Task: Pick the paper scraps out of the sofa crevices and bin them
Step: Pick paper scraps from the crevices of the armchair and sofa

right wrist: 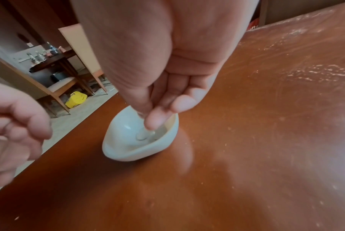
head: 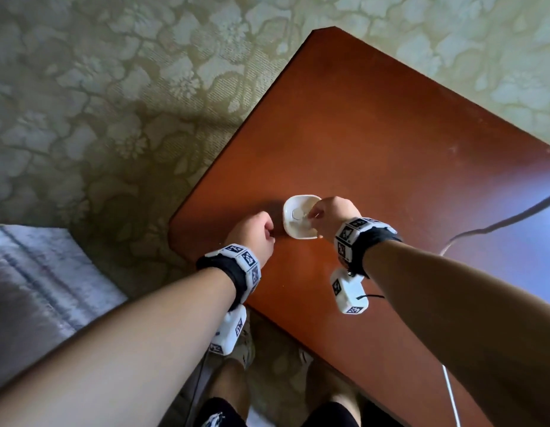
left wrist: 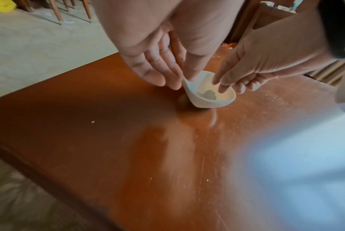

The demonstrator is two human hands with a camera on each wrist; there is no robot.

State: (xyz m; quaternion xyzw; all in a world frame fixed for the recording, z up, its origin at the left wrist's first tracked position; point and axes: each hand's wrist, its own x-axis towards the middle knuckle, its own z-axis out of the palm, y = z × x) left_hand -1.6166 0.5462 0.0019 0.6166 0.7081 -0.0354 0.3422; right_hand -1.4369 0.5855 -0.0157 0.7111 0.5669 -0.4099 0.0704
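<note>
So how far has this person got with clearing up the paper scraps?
Done: something small and pale already lies in the white bowl on the brown table. In hand: the right hand reaches its fingertips into the bowl, seemingly dropping a scrap, while the left hand sits beside the rim. Left: unclear; the sofa crevices are out of view, so remaining scraps cannot be judged.

Both hands (head: 250, 232) (head: 330, 215) lowered, seemingly pinching.

One white bowl (head: 301, 216), one table (head: 375, 134), two hands.
</note>
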